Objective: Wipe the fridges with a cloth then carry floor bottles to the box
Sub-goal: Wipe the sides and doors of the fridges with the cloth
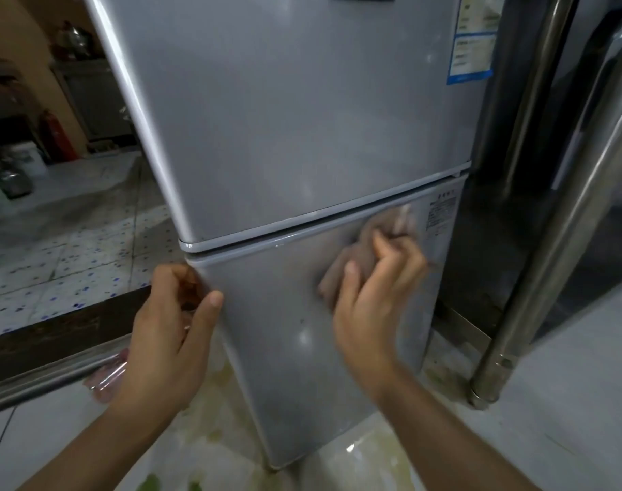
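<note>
A grey two-door fridge [288, 129] fills the middle of the view. My right hand [369, 299] grips a brownish cloth [366, 249] and presses it against the upper right of the lower door [277, 366]. The cloth is blurred. My left hand [171, 334] grips the left edge of that lower door just under the gap between the doors, fingers curled round the edge and thumb on the door's front. A clear plastic bottle [105, 379] lies on the floor behind my left wrist, partly hidden.
A steel-fronted unit with a thick metal pole [550, 249] stands close on the right. A dark threshold with a metal rail [54, 356] crosses the left. Beyond it lie speckled tiles, a red extinguisher [56, 136] and pots. The floor below the fridge is stained.
</note>
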`<action>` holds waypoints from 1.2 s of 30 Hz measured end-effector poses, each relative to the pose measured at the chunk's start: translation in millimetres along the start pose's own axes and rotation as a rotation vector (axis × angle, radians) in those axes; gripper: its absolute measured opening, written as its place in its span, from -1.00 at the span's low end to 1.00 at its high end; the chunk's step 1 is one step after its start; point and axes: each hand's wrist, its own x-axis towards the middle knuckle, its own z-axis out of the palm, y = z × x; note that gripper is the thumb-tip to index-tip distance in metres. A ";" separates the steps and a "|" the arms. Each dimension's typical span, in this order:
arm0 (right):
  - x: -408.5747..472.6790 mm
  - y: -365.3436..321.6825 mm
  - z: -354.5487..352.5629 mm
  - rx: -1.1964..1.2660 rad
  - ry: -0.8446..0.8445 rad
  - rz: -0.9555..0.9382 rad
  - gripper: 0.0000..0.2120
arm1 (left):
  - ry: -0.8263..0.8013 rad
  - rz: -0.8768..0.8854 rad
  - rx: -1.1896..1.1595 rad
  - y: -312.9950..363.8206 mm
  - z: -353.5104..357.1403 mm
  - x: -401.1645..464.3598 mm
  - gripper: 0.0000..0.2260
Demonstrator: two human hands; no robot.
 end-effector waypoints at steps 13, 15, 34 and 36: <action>50.3 10.2 1.7 -0.026 0.171 0.282 -0.63 | -0.028 -0.005 -0.047 2.4 -4.1 -0.2 -0.88; 4.3 -18.8 13.7 0.002 0.125 0.122 -0.61 | -0.037 -0.009 -0.085 2.2 -5.0 0.0 -0.92; -67.4 -82.8 39.8 0.068 -0.011 -0.255 -0.61 | -0.267 -0.008 -0.283 -23.9 -40.1 -8.7 -0.58; -96.7 -60.5 34.7 -0.016 -0.086 -0.291 -0.56 | -0.274 -0.023 -0.224 -30.4 -44.7 -14.4 -0.53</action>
